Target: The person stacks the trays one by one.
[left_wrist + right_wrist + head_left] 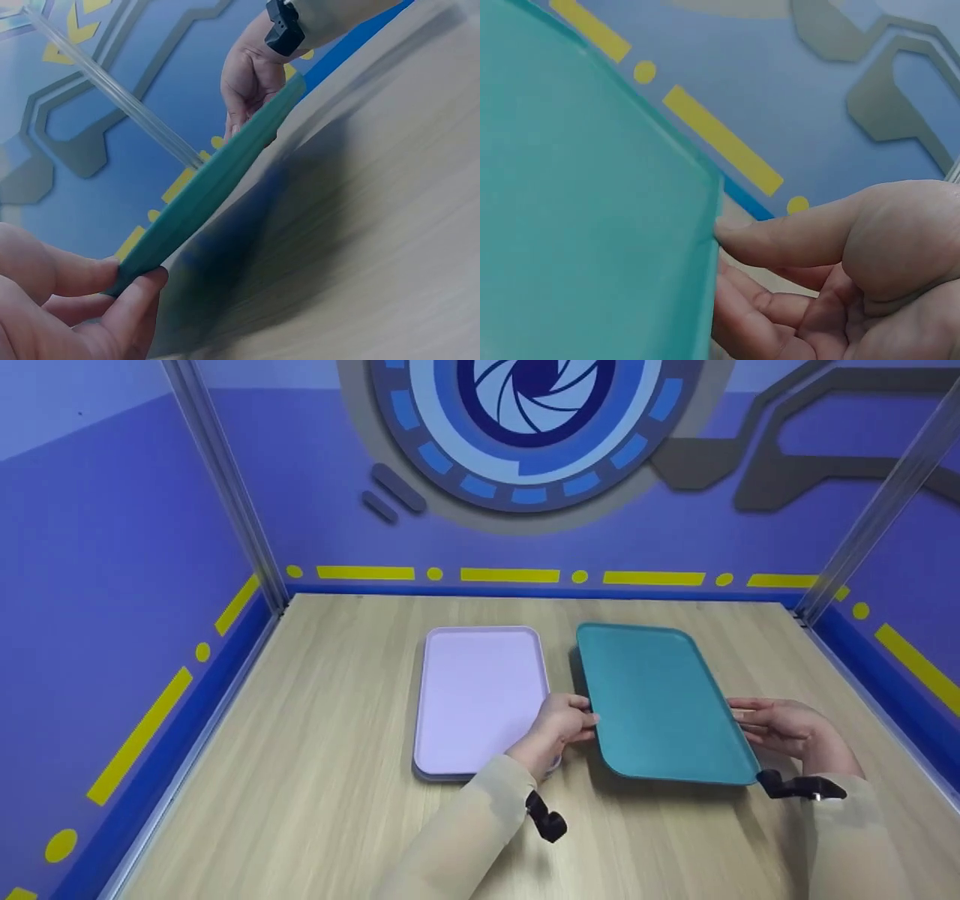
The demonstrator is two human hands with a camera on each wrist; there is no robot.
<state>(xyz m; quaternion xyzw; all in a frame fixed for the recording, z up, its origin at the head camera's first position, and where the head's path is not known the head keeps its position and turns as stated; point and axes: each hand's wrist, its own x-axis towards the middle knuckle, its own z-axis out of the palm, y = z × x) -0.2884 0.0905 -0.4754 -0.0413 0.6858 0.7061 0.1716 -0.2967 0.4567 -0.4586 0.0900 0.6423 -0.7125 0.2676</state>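
A teal rectangular tray [664, 705] with a low raised rim is held off the wooden table by both hands. My left hand [561, 721] pinches its left long edge, thumb on the rim and fingers beneath, as the left wrist view shows. On the opposite long edge, my right hand [795, 729] grips the rim with the thumb [795, 236] at the top and curled fingers below. A lilac tray [480, 697] lies on the table to the left, with a darker edge showing under its near side. My left hand and wrist overlap its lower right corner in the head view.
Under everything is a light wooden table [322, 720]. Blue-purple panels [97, 585] with yellow markings stand at the left, back and right, joined by metal corner posts [225, 480]. Each sleeve carries a black wrist mount [546, 817].
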